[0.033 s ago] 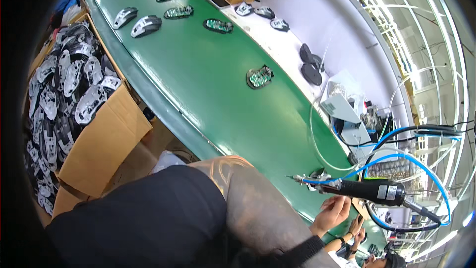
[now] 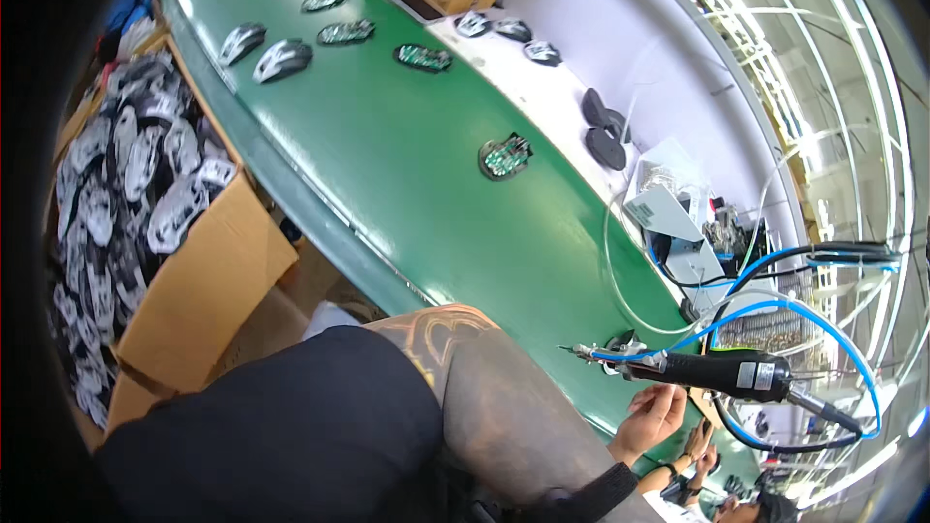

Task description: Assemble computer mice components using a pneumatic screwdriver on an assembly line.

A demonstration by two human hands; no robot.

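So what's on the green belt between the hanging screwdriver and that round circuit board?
Head view: only bare green belt and a thin pale cable between screwdriver and circuit board.

The conveyor belt (image 2: 387, 194) is smooth green material with a soft sheen that catches the overhead light. On it lies a mouse base with a bare green circuit board (image 2: 505, 156), and farther off glossy silver-grey plastic mouse shells (image 2: 282, 59). The box (image 2: 194, 271) at left is matt brown cardboard, filled with shiny black-and-silver plastic shells (image 2: 116, 184). The electric screwdriver (image 2: 722, 371) at right has a matt black plastic body, a metal tip and smooth blue hose (image 2: 775, 310).
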